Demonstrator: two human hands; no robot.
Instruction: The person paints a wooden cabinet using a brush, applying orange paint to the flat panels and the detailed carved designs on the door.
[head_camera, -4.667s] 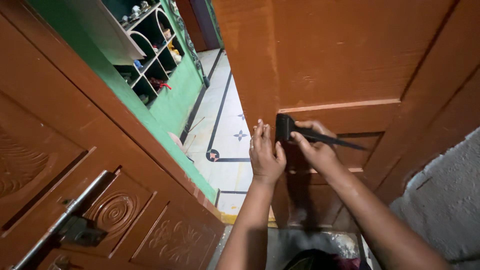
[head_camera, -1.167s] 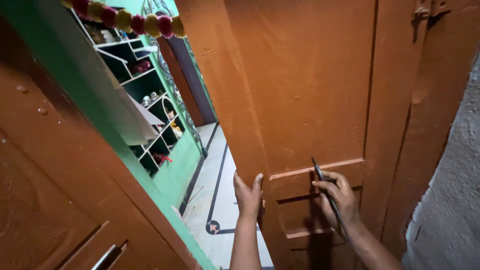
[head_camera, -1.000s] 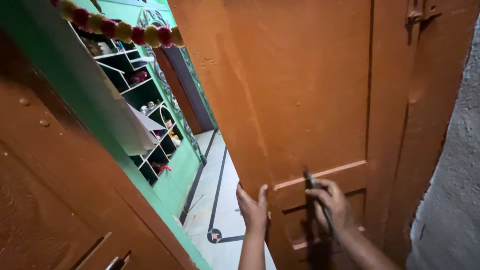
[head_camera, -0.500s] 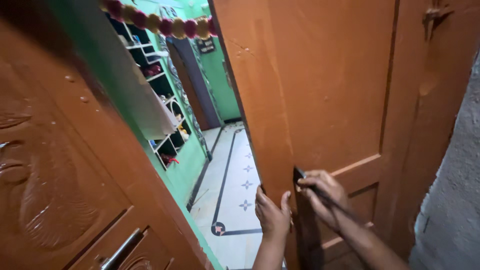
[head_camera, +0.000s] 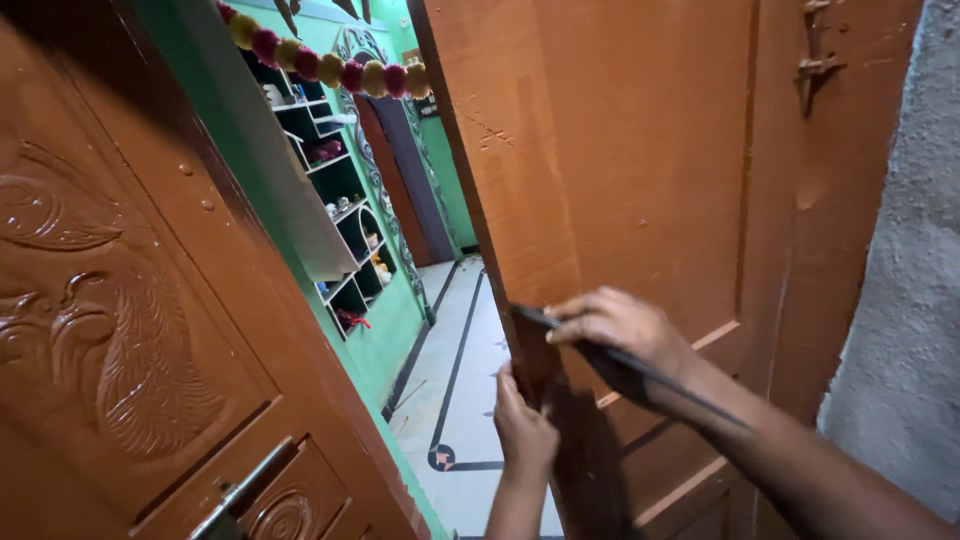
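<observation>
Right hand (head_camera: 615, 330) closed around brush (head_camera: 600, 355), bristle end pressed against brown door (head_camera: 640, 150) near its edge. Left hand (head_camera: 522, 430) open, flat on door edge just below brush. Carved door (head_camera: 110, 330) at left.

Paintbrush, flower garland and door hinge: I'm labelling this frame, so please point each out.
paintbrush (head_camera: 640, 372), head view, on its dark handle.
flower garland (head_camera: 330, 68), head view, on a middle flower.
door hinge (head_camera: 815, 65), head view, on its metal bracket.
</observation>
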